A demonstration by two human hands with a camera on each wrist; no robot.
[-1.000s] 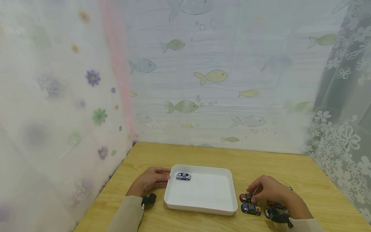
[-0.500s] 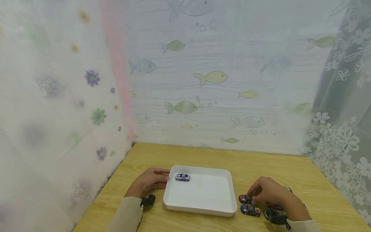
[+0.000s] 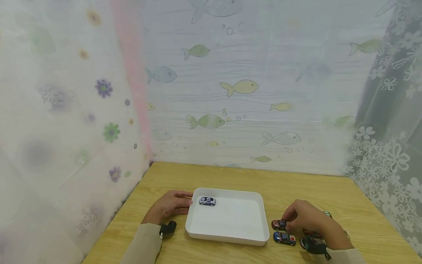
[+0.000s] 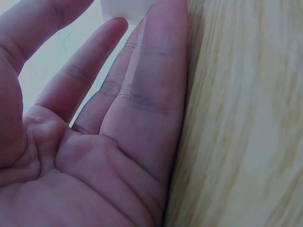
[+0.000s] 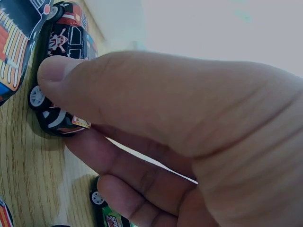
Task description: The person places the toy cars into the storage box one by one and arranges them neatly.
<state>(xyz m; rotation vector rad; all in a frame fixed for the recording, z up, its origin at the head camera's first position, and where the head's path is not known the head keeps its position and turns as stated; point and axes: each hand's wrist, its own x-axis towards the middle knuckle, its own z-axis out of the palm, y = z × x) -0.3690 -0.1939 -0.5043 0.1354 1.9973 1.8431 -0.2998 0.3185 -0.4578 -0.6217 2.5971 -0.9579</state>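
Note:
A white tray [image 3: 234,222] lies on the table with a white-and-dark toy car [image 3: 207,201] in its far left corner. My left hand [image 3: 172,205] rests on the table at the tray's left side, fingers extended and touching its wall. To the right of the tray, my right hand [image 3: 306,219] pinches a red-and-black toy car [image 3: 278,224] between thumb and fingers. That car is still down on the wood. In the right wrist view, the thumb [image 5: 61,75] presses across the side of the car [image 5: 68,40], hiding part of it.
A blue toy car [image 3: 284,238] stands just in front of the pinched one. More cars, one of them green [image 5: 112,216], lie partly hidden under the right hand and wrist. Fish-printed sheeting [image 3: 244,110] hangs behind the wooden table [image 3: 247,178].

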